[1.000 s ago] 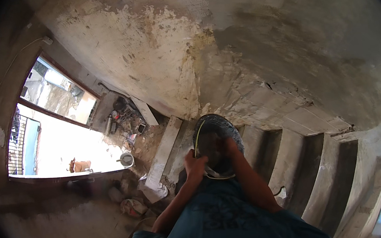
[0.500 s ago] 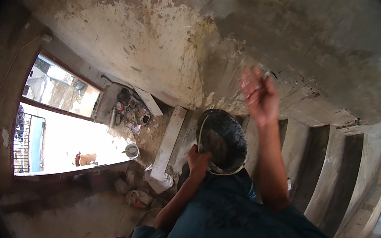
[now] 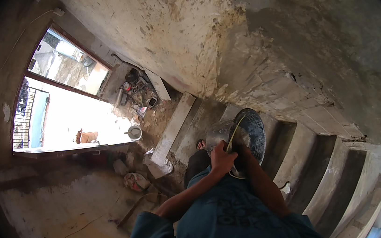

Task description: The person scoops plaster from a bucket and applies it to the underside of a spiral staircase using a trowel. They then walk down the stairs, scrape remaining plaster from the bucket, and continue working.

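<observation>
A black bucket (image 3: 256, 132) is in front of my body on the stairs, tilted so its mouth faces right. Its thin yellowish handle (image 3: 237, 127) arcs across the near side of the mouth. My left hand (image 3: 223, 158) is closed around the handle at the bucket's rim. Reaching into the bucket's mouth, my right hand (image 3: 245, 154) is in shadow, with its fingers hidden. A grey mass, like mortar, shows dimly inside. To the right, the wall (image 3: 283, 66) carries a dark, damp-looking grey coat beside older flaking plaster.
Concrete steps (image 3: 293, 154) rise toward the right. My sandalled foot (image 3: 201, 144) stands left of the bucket. At left are a pale slab edge (image 3: 172, 128), a white bucket (image 3: 134, 133), scattered rubble and tools (image 3: 138, 94), a sack (image 3: 136, 181) and a bright doorway (image 3: 77, 117).
My right hand has come down from its raised, open pose near the wall into the bucket. The bucket has tipped to the right, with my left hand still gripping it. The view has shifted.
</observation>
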Action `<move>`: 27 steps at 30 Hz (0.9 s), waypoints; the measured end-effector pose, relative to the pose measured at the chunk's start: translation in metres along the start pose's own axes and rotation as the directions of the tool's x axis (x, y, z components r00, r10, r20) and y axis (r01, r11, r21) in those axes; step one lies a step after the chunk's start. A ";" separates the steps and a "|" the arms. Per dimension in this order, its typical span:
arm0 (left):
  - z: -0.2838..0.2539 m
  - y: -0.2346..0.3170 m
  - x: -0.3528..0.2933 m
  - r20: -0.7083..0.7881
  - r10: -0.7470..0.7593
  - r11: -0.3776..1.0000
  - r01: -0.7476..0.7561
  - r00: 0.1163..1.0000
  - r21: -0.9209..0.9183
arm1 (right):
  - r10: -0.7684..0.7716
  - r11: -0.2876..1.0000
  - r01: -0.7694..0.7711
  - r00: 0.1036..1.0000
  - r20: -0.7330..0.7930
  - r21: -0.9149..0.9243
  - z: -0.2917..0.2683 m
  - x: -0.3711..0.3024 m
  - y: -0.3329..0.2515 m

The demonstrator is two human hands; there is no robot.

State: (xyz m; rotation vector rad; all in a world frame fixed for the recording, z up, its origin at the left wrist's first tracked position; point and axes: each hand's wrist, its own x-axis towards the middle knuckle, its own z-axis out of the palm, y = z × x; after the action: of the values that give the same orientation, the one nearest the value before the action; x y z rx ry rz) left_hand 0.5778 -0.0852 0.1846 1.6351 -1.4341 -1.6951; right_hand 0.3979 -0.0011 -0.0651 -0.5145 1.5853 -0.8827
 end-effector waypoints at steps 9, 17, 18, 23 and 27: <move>0.004 0.000 0.004 0.005 -0.039 0.999 0.039 0.999 -0.020 | -0.329 0.157 0.271 0.921 -0.208 0.950 -0.065 -0.097 -0.325; 0.012 -0.009 0.008 0.007 0.054 0.999 -0.054 0.999 0.008 | -0.309 0.737 0.358 0.933 -0.186 0.573 -0.053 -0.041 -0.188; 0.011 -0.009 0.007 0.017 0.023 1.000 -0.022 1.000 -0.013 | -0.222 0.643 0.338 0.941 -0.255 0.687 -0.034 -0.038 -0.133; 0.010 -0.002 0.001 0.012 0.021 1.000 -0.022 1.000 0.021 | 0.007 0.971 0.009 0.998 -0.066 0.239 -0.002 -0.026 0.007; 0.009 0.000 0.001 0.005 0.044 0.999 -0.044 0.999 -0.003 | 0.068 0.923 -0.099 0.993 0.093 0.372 0.006 -0.027 -0.049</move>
State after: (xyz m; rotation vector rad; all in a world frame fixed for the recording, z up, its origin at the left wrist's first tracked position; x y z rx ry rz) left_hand 0.5696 -0.0832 0.1825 1.5870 -1.4592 -1.6771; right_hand 0.4019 -0.0127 -0.0108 -0.2030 1.3130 -1.0580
